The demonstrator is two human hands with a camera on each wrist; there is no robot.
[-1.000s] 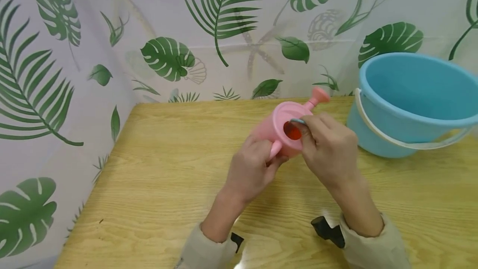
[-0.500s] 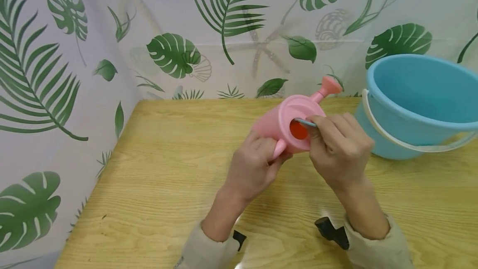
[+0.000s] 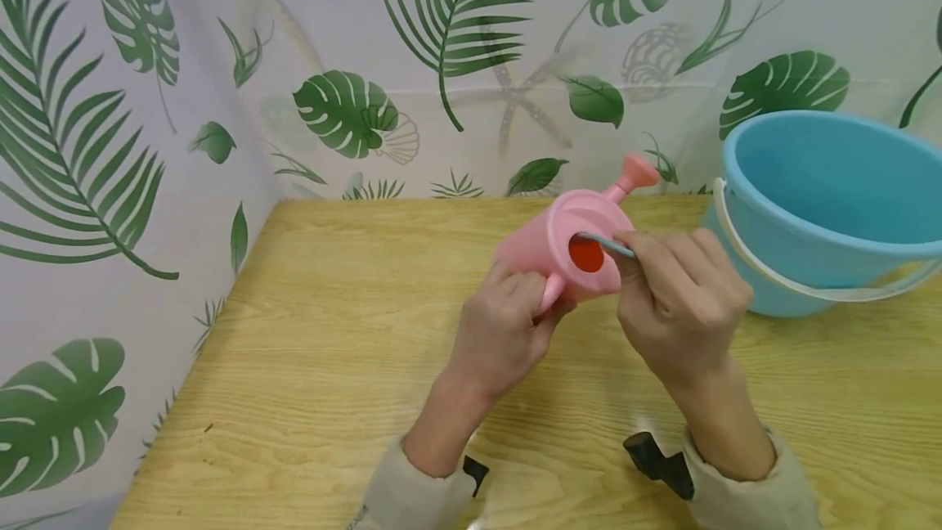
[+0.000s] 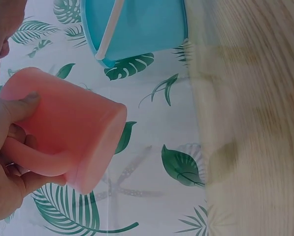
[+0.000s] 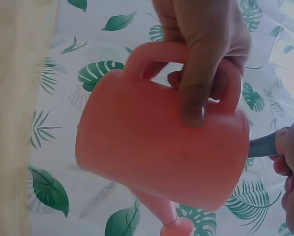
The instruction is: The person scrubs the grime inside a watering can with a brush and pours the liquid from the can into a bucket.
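A pink watering can [image 3: 548, 248] is held up above the table, tilted so that its round top opening faces my head; its inside looks red. My left hand [image 3: 500, 330] grips the can's handle [image 5: 161, 51], the thumb lying along the can's wall in the right wrist view. Between thumb and fingers, my right hand [image 3: 684, 301] pinches a slim blue-grey stick-like tool [image 3: 607, 244]. Its far end goes into the opening and is hidden there, so I cannot tell its kind. The spout with its flared rose [image 3: 639, 172] points to the back right.
A light blue bucket [image 3: 795, 256] with a white handle [image 3: 780, 285] stands on the wooden table [image 3: 331, 334] at the right. Behind the table hangs a leaf-patterned cloth [image 3: 471, 154]. Black pieces [image 3: 658, 464] stick out at both cuffs.
My right hand has drawn back to the right, and more of the blue-grey tool shows outside the opening. The can has shifted slightly right, still gripped by my left hand.
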